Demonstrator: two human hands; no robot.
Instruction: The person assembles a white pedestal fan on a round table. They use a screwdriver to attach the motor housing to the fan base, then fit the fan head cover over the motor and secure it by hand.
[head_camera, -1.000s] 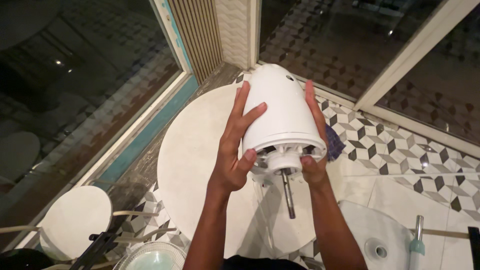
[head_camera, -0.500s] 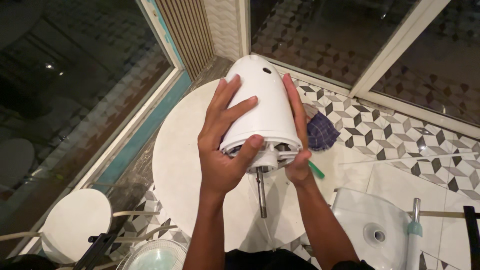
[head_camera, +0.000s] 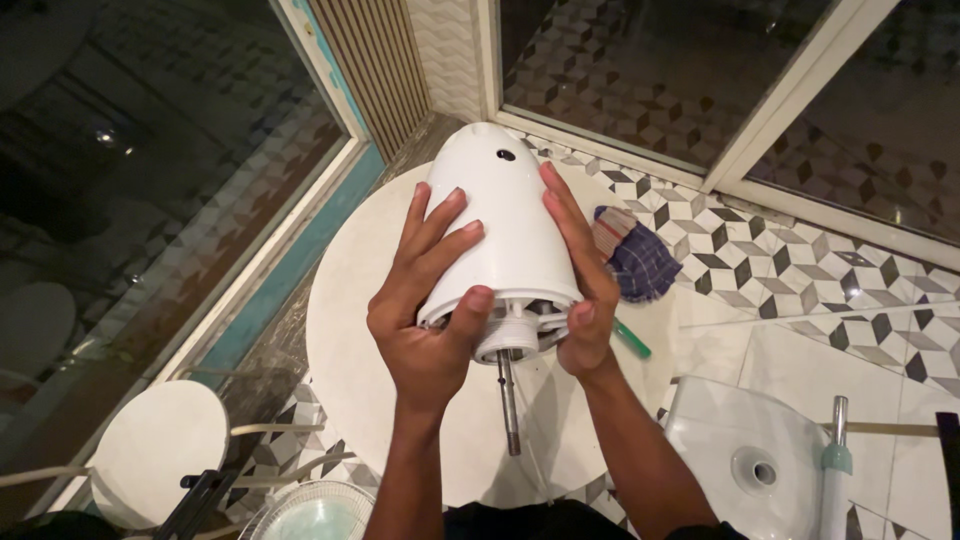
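Note:
I hold a white cone-shaped fan motor housing (head_camera: 505, 235) in both hands above a round white disc (head_camera: 370, 330) on the floor. A metal shaft (head_camera: 510, 400) sticks out of its open end toward me. My left hand (head_camera: 425, 310) wraps the left side, its thumb resting on the threaded collar. My right hand (head_camera: 580, 280) grips the right side, fingers stretched up along the shell. A small dark hole shows near the housing's narrow far end.
A striped blue cloth (head_camera: 635, 262) and a green-handled tool (head_camera: 632, 338) lie on the patterned tile floor to the right. A clear fan blade (head_camera: 745, 455) sits lower right, a small round white part (head_camera: 155, 455) and a wire grille (head_camera: 310, 512) lower left. Glass panes surround the corner.
The housing has shifted left and slightly nearer in view; my left thumb has moved onto the collar. Both hands keep their grip.

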